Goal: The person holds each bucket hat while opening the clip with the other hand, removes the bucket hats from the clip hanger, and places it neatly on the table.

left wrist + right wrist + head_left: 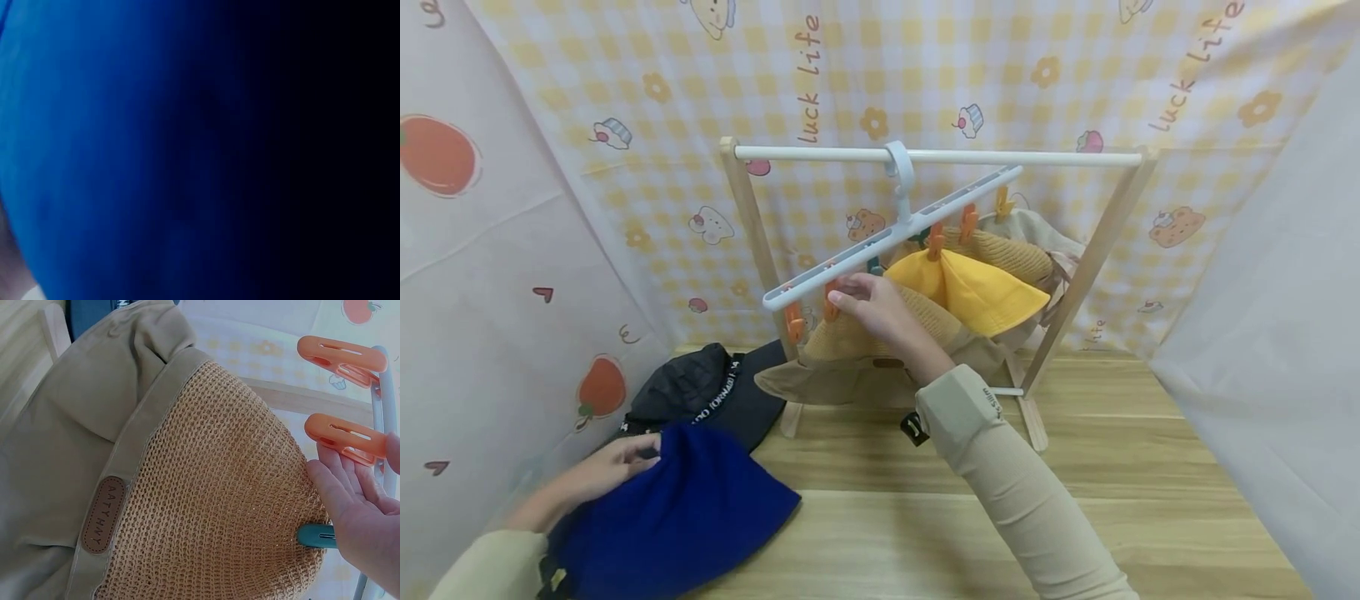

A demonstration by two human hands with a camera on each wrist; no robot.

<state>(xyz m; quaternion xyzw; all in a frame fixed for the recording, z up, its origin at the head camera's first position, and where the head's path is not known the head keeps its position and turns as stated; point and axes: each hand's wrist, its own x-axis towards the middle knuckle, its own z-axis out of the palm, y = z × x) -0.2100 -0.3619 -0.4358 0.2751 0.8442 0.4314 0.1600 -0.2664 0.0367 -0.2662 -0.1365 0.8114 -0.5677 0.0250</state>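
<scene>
My left hand (613,471) grips a dark blue fabric hat (692,517) by its upper edge, low at the left of the head view. The same hat (94,137) fills the left wrist view. My right hand (362,500) pinches an orange clip (344,434) on the pale blue hanger (842,262). Just beside my fingers, a green clip (317,535) holds a woven straw hat (219,481) with a wide beige brim. Another orange clip (794,322) hangs at the hanger's near left end. Further along, an orange clip holds a yellow hat (992,292).
The hanger hooks over the white rod (1022,157) of a wooden rack (1078,271), slanting towards me. Another straw hat (1011,250) hangs behind the yellow one. A black cap (688,387) lies by the left wall. Patterned cloth (647,150) surrounds the wooden tabletop (1150,467).
</scene>
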